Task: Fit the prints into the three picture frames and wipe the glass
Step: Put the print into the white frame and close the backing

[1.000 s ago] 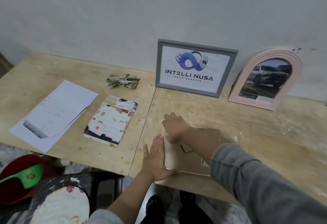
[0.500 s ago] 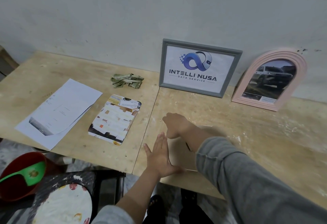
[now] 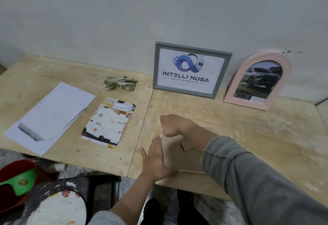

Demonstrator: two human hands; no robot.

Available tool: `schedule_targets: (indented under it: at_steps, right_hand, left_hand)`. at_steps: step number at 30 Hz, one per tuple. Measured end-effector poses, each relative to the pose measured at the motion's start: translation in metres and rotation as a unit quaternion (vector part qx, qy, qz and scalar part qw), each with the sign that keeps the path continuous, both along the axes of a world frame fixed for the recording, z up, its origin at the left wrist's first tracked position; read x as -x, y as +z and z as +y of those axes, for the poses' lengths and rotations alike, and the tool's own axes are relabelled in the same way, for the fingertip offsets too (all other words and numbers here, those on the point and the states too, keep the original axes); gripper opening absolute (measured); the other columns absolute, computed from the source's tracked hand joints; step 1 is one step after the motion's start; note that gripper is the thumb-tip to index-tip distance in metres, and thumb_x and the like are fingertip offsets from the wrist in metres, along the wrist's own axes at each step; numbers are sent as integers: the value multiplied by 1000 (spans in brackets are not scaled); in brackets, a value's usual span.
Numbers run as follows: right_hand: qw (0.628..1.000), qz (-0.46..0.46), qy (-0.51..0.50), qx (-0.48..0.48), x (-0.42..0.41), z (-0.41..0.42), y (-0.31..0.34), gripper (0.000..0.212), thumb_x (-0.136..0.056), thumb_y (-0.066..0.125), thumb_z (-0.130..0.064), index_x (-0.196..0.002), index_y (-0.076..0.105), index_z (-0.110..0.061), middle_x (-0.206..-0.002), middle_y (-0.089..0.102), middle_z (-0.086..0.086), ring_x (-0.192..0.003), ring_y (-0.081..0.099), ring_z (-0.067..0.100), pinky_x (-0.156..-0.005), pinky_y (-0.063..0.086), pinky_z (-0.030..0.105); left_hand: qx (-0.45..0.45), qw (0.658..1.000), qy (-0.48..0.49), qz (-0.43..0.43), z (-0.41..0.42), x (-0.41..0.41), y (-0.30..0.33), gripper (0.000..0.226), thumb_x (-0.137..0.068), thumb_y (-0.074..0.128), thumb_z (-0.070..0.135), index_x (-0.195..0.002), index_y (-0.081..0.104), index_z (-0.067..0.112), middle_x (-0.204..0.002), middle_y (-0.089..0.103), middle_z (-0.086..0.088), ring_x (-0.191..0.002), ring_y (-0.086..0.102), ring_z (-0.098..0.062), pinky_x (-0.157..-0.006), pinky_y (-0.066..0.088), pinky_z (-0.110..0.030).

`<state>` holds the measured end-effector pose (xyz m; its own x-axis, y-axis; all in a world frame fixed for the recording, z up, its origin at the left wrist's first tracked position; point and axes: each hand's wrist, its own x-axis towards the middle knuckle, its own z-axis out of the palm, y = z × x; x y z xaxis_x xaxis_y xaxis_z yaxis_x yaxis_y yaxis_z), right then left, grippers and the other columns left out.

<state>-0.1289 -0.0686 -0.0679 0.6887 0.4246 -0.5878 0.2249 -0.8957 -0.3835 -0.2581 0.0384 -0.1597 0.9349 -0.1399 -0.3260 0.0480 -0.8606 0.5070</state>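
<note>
Third frame (image 3: 174, 151), face-down before grey frame (image 3: 192, 69): right hand (image 3: 174, 126) fingers grip its top edge, left hand (image 3: 155, 160) flat-open steadies. Next, probably: lift backing, insert print (image 3: 108, 122).

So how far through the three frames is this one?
Two look fitted: the grey frame and pink arched frame lean against the wall with prints in. The third frame lies back up; left hand steadies it, right hand grips its far edge. The cloth lies unused.
</note>
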Motion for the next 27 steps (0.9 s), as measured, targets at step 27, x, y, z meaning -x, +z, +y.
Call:
schedule_targets:
  at_steps: [27]
  right_hand:
    - [802, -234, -533, -136, 132, -100, -86, 45, -82, 59, -19, -122, 50, 1, -128, 47, 24, -124, 40, 38, -104, 30, 43]
  left_hand:
    - [155, 984, 88, -29, 5, 1, 11, 64, -75, 61, 64, -128, 54, 29, -156, 25, -6, -146, 15, -16, -115, 8, -52]
